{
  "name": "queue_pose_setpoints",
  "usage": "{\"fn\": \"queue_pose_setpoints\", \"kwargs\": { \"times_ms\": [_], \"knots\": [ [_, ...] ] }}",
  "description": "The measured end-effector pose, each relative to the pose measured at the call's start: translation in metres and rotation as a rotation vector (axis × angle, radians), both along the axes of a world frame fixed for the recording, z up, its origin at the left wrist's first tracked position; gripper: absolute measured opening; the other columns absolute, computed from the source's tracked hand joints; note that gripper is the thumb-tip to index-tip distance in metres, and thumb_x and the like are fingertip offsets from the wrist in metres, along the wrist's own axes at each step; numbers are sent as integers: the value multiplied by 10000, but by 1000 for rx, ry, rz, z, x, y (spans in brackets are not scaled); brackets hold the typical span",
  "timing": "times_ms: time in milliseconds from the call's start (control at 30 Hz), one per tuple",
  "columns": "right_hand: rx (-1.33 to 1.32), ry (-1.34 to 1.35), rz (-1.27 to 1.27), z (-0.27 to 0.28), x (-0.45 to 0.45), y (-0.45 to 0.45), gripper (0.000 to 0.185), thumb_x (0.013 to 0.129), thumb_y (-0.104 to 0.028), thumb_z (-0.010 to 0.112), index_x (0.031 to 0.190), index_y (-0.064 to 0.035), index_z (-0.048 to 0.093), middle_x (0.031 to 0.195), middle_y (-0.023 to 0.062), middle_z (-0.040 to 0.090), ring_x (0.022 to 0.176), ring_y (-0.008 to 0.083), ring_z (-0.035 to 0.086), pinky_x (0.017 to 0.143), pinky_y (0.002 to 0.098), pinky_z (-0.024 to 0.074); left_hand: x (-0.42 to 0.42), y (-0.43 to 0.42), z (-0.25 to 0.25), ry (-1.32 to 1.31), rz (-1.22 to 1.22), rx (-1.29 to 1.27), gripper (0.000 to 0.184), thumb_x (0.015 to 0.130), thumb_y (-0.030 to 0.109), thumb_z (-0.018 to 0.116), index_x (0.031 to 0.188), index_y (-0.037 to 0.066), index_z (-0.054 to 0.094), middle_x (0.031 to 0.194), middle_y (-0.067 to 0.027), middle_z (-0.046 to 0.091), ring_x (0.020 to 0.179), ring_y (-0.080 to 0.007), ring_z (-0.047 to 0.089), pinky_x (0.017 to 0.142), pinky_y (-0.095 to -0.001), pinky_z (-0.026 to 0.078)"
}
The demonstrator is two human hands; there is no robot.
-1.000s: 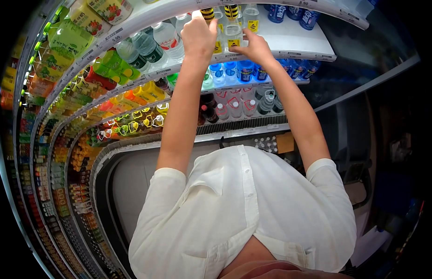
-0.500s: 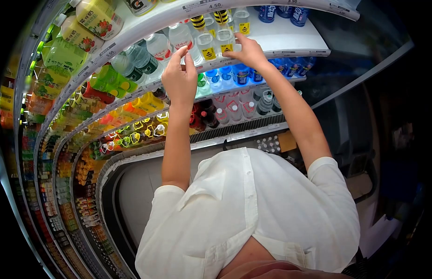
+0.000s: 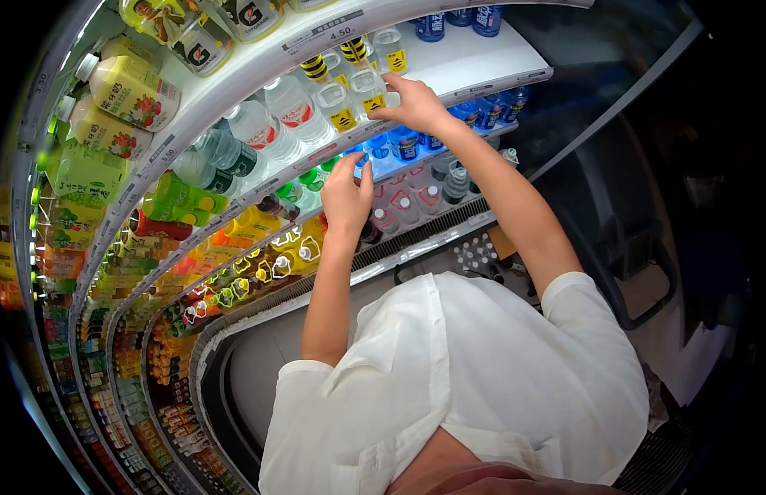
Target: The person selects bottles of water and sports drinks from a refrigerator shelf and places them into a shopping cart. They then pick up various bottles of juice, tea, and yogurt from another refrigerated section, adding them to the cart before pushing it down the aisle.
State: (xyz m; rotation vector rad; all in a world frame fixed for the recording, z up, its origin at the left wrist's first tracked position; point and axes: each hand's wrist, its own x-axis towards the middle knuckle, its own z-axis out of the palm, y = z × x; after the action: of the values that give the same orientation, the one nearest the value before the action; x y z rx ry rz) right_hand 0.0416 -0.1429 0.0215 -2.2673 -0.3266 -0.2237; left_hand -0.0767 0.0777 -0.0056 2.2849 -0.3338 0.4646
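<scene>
My right hand [image 3: 412, 105] reaches to the front edge of a white shelf [image 3: 474, 73]. Its thumb and fingers are spread at the right side of a clear bottle [image 3: 367, 86] with a yellow-and-black label; the thumb overlaps the label's lower edge. Whether the fingers press on the bottle cannot be made out. A matching clear bottle [image 3: 335, 106] stands just to its left. Lower down, my left hand [image 3: 347, 196] hovers in front of the shelves, holding nothing, fingers loosely bent and thumb apart.
Large clear bottles with red print [image 3: 298, 111] stand farther left on the same shelf. Blue-labelled bottles [image 3: 430, 27] are at its right. A price rail [image 3: 323, 35] curves above. Lower shelves hold yellow drink bottles [image 3: 255, 221] and pink-labelled bottles [image 3: 402, 202].
My left hand has come down from the shelf edge, away from the bottles. My right hand stays beside the yellow-labelled bottle. The view has shifted, with the shelves appearing farther left.
</scene>
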Motion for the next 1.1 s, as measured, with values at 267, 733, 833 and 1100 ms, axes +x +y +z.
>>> {"fn": "queue_pose_setpoints", "kwargs": {
  "times_ms": [267, 733, 833, 1100],
  "knots": [
    [133, -238, -190, -22, -41, 5, 848, 825, -404, 895, 1505, -32, 550, 1371, 258, 692, 1232, 441, 685, 1062, 503, 549, -14, -28, -28, 193, -303, -19, 242, 997, 128, 748, 1194, -10, 751, 1050, -174, 788, 682, -226, 736, 653, -368, 583],
    [472, 278, -1421, -205, -545, -43, 228, 1020, -195, 763, 1185, -38, 757, 848, 6, 729, 663, 41, 587, 580, 254, 460, -106, -127, -104, 498, -1098, 244, 289, 982, 188, 751, 1218, 21, 742, 950, -189, 756, 669, -304, 722, 637, -413, 569],
    [540, 143, -1806, -261, -670, -40, 229, 1063, -223, 707, 1139, -14, 762, 907, 25, 734, 658, 61, 568, 578, 261, 448, -137, -152, -100, 553, -1190, 274, 290, 979, 177, 756, 1227, 27, 745, 926, -185, 748, 680, -304, 720, 651, -407, 576],
    [230, 706, -2217, -413, -910, -46, 425, 996, -369, 715, 1253, -34, 761, 1175, 188, 800, 1103, 357, 767, 972, 439, 585, -243, -215, -122, 667, -1408, 544, 304, 989, 173, 761, 1261, 37, 743, 917, -184, 760, 682, -282, 753, 636, -395, 571]
  ]
}}
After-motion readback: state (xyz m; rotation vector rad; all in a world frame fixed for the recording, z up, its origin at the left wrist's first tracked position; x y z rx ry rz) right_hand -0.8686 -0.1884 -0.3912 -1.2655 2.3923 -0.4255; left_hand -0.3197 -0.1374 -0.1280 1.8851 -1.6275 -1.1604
